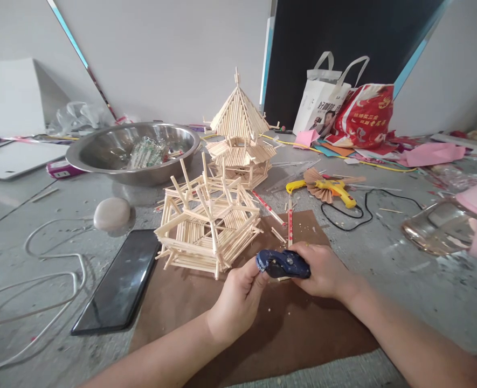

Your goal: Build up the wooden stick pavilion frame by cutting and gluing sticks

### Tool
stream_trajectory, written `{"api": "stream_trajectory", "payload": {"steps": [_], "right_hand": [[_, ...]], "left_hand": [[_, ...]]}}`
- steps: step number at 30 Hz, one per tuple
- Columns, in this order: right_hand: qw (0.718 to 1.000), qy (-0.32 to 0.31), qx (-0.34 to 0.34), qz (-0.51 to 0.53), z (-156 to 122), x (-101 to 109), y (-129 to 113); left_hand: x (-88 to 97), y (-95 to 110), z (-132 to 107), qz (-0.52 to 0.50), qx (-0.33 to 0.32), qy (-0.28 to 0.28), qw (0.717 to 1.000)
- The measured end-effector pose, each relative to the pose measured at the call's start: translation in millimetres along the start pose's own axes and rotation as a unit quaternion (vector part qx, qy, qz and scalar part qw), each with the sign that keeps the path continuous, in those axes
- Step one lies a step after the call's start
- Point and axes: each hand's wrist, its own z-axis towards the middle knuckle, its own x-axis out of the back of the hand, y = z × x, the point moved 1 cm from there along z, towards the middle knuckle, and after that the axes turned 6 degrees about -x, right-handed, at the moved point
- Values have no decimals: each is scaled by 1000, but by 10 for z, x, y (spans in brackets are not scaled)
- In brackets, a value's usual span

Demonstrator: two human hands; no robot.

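My right hand (327, 269) is wrapped round a dark blue hand tool (289, 264) with a small round screw on its side. Its exact kind is hard to make out. At the tool's left end my left hand (240, 302) is closed, thumb and forefinger pinched together; whatever they hold there is hidden. Just beyond my left hand stands a frame of thin wooden sticks (209, 231), many-sided, with sticks poking up from its top. Both hands are above a brown sheet (295, 339). A red-and-white strip (290, 226) lies beyond the tool.
Behind the frame stands a stick pavilion (238, 116) with a pointed roof. A steel basin (173, 172) holds plastic packets. Left are a phone (112, 285), a cable (82, 264) and a pale rounded object (112, 213). Right are a yellow glue gun (345, 195), a jug (436, 229) and bags (363, 116).
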Motion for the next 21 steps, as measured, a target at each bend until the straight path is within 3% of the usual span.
{"api": "stream_trajectory", "payload": {"steps": [21], "right_hand": [[1000, 15, -22, -15, 17, 11, -41]], "left_hand": [[-6, -8, 24, -28, 60, 28, 997]]}}
